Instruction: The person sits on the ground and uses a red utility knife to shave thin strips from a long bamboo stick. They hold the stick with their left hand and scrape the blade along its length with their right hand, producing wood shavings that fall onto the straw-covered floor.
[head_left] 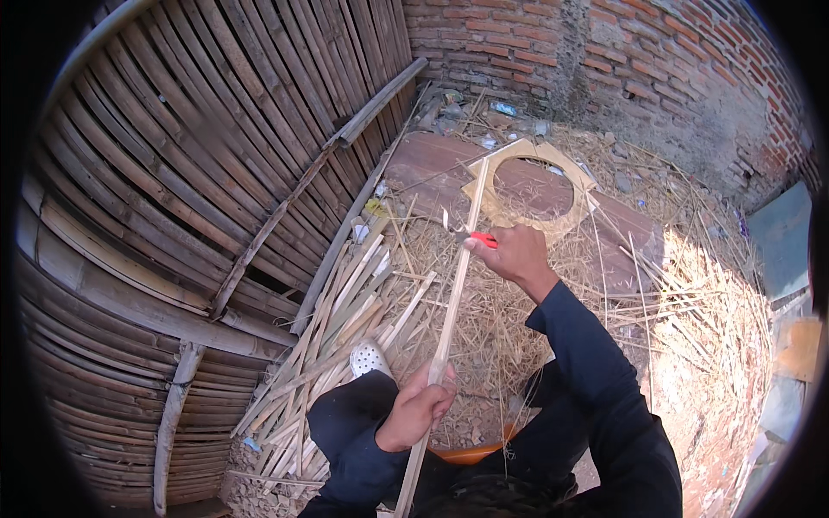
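Beside the bamboo wall (173, 173), a person works a knife along a long strip.

Left of the strip (458, 285) lies a loose pile of split slats (337, 345) at the foot of the wall, with a white shoe (370, 356) among them. The left hand (414, 413) is closed around the strip low down, near the lap, likely to steady it against the blade. The strip's long axis runs from the lap up and slightly right, its far end pointing at a flat wooden ring (531, 186) lying on a board beyond it. Right of the strip, higher up, the right hand (515, 253) is clenched on a red-handled knife (473, 236), blade touching the strip's edge, seemingly set to shave it. Straw-like shavings (691, 328) cover the ground to the right, before a brick wall (673, 69).
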A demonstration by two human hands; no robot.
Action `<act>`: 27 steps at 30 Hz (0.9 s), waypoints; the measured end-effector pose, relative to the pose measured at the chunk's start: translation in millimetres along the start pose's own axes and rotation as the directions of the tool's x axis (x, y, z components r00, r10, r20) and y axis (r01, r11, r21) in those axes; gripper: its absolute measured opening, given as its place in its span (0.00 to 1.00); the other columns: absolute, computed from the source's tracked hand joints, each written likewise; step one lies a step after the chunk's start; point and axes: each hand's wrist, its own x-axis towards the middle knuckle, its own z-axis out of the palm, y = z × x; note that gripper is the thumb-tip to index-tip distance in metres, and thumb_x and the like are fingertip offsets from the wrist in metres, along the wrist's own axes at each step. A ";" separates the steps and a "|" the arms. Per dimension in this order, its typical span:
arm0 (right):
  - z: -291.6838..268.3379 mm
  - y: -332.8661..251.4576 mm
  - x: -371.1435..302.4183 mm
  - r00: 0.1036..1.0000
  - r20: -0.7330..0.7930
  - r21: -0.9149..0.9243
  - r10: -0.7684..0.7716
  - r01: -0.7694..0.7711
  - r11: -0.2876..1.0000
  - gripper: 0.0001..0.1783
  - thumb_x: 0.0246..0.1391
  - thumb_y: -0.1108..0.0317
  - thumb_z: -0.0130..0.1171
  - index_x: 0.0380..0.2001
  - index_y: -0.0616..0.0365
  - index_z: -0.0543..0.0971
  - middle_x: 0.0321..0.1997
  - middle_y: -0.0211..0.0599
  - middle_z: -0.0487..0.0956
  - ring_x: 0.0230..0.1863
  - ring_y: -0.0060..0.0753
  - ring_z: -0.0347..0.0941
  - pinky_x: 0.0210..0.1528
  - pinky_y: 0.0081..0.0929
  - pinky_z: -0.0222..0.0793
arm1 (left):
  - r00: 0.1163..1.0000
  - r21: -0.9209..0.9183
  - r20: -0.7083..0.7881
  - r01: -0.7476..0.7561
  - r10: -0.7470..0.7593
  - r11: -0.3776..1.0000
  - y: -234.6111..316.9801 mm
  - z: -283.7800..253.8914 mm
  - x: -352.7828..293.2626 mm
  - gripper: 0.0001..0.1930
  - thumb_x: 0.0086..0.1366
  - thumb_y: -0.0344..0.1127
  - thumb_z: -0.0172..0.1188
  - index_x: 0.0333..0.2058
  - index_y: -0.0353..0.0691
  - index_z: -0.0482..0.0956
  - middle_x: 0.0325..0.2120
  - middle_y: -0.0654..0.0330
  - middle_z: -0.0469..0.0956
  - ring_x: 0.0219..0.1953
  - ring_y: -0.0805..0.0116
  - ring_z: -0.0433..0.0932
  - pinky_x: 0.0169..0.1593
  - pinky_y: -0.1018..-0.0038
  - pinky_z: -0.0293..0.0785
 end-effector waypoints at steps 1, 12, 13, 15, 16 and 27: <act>0.9 15.0 8.8 1.000 0.004 0.015 0.029 -0.029 0.999 0.38 0.48 0.28 0.48 0.17 0.54 0.81 0.09 0.41 0.72 0.15 0.43 0.73 0.18 0.39 0.66 | 1.000 -0.005 0.012 0.020 -0.020 1.000 -6.3 2.7 -1.4 0.12 0.61 0.25 0.40 0.44 0.40 0.64 0.17 0.66 0.60 0.17 0.80 0.58 0.19 0.83 0.56; -4.0 23.9 -2.0 1.000 -0.012 0.082 -0.021 0.022 0.996 0.36 0.48 0.29 0.50 0.14 0.52 0.80 0.09 0.41 0.72 0.14 0.44 0.71 0.18 0.40 0.65 | 0.998 -0.011 0.041 0.038 -0.037 0.999 -6.9 5.6 -10.5 0.13 0.59 0.23 0.42 0.44 0.39 0.63 0.21 0.67 0.61 0.20 0.81 0.59 0.21 0.82 0.55; 0.2 38.3 5.1 0.999 -0.050 0.076 0.015 -0.011 0.997 0.35 0.47 0.29 0.50 0.14 0.52 0.80 0.09 0.40 0.71 0.14 0.44 0.71 0.18 0.40 0.64 | 0.998 -0.021 0.053 0.042 -0.041 0.999 -9.2 8.0 -11.5 0.13 0.59 0.23 0.42 0.44 0.39 0.63 0.21 0.67 0.61 0.21 0.81 0.59 0.22 0.82 0.55; -2.6 42.1 7.0 0.998 -0.060 0.127 -0.016 0.024 0.992 0.35 0.47 0.29 0.51 0.13 0.52 0.79 0.09 0.41 0.71 0.13 0.44 0.70 0.19 0.41 0.64 | 0.997 -0.042 0.080 0.027 -0.023 0.999 -10.8 11.0 -10.1 0.13 0.59 0.22 0.42 0.44 0.40 0.63 0.22 0.66 0.61 0.22 0.80 0.59 0.23 0.81 0.55; -3.6 43.0 8.5 0.997 -0.066 0.153 -0.033 0.042 0.987 0.35 0.46 0.29 0.51 0.13 0.53 0.79 0.09 0.41 0.71 0.13 0.44 0.70 0.19 0.41 0.64 | 0.996 -0.051 0.090 0.016 -0.011 0.999 -11.4 11.8 -10.0 0.13 0.59 0.22 0.42 0.44 0.40 0.62 0.22 0.66 0.61 0.22 0.80 0.59 0.23 0.81 0.55; 11.5 109.8 22.9 0.983 -0.133 -0.026 0.124 -0.129 0.991 0.36 0.49 0.31 0.49 0.18 0.56 0.82 0.16 0.50 0.75 0.23 0.51 0.74 0.24 0.45 0.66 | 0.991 0.107 0.112 0.062 -0.074 0.992 -24.2 16.0 -12.1 0.12 0.60 0.24 0.43 0.43 0.38 0.61 0.24 0.66 0.62 0.24 0.79 0.60 0.29 0.81 0.58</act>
